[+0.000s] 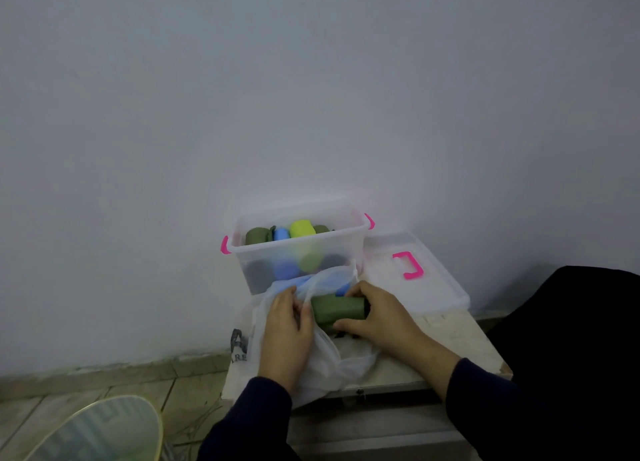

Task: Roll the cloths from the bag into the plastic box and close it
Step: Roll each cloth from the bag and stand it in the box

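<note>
A dark green rolled cloth (337, 308) lies on top of the white plastic bag (332, 363) on a small table. My left hand (285, 332) holds the roll's left end with curled fingers. My right hand (375, 313) grips its right end. Behind them stands the clear plastic box (346, 249) with pink latches, open, holding several rolled cloths in dark green, blue and lime. More blue cloth (329, 280) shows through the bag's mouth. The box's clear lid (440, 287) with a pink handle lies flat to the right.
The table (457, 336) is pale and stands against a white wall. A black cloth-covered shape (571, 339) fills the right side. At the lower left is a round glass-topped object with a gold rim (104, 429) on a tiled floor.
</note>
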